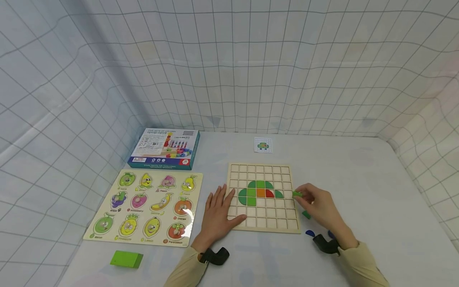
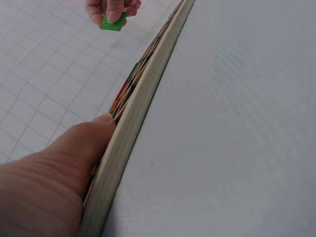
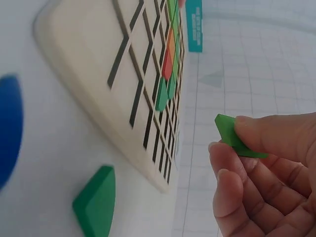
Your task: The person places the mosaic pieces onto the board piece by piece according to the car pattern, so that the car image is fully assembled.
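Observation:
A wooden grid board (image 1: 276,223) lies on the table, with green, orange and red pieces set in its middle cells. My left hand (image 1: 216,215) lies flat with fingers spread over the board's left edge. In the left wrist view its thumb (image 2: 81,143) rests along the board's side. Just past the board's right edge, my right hand (image 1: 317,201) pinches a light green block (image 3: 228,131) between thumb and fingertips, held above the table. A darker green piece (image 1: 306,214) and a blue half-round piece (image 1: 310,233) lie below that hand. Another blue piece (image 1: 331,234) is partly hidden by the wrist.
A small picture card (image 1: 263,145) showing a similar coloured pattern lies behind the board. To the left are a fruit knob puzzle (image 1: 154,215), a boxed toy set (image 1: 165,148) and a green rectangular block (image 1: 126,259). Grid-patterned cloth walls surround the table.

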A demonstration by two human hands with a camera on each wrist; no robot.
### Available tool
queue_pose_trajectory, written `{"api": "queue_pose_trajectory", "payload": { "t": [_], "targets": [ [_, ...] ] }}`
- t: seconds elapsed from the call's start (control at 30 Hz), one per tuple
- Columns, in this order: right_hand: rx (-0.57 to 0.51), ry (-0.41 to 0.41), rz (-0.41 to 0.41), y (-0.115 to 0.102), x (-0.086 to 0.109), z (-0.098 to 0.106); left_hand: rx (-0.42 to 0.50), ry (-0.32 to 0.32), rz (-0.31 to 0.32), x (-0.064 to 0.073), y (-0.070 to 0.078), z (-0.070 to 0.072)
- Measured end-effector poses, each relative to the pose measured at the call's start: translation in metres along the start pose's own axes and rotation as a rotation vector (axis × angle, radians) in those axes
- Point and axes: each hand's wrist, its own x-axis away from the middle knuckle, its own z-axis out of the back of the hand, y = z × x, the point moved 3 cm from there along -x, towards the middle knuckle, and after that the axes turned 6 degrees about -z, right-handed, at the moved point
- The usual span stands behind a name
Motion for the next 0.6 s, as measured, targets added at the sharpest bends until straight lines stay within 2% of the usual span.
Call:
{"api": "queue_pose_trajectory", "payload": {
  "t": [0.17, 0.4, 0.6],
  "targets": [
    [-0.047, -0.038, 0.021, -0.009, -0.005, -0.011, 0.002, 0.002, 0.000, 0.000, 0.000, 0.000],
    [-0.074, -0.097, 0.100, -0.021, -0.010, -0.031, -0.004, 0.008, -0.004, 0.000, -0.001, 0.000],
    [-0.083, -0.161, 0.093, -0.029, -0.015, -0.049, -0.012, 0.008, -0.011, 0.000, -0.001, -0.001]
  ]
}}
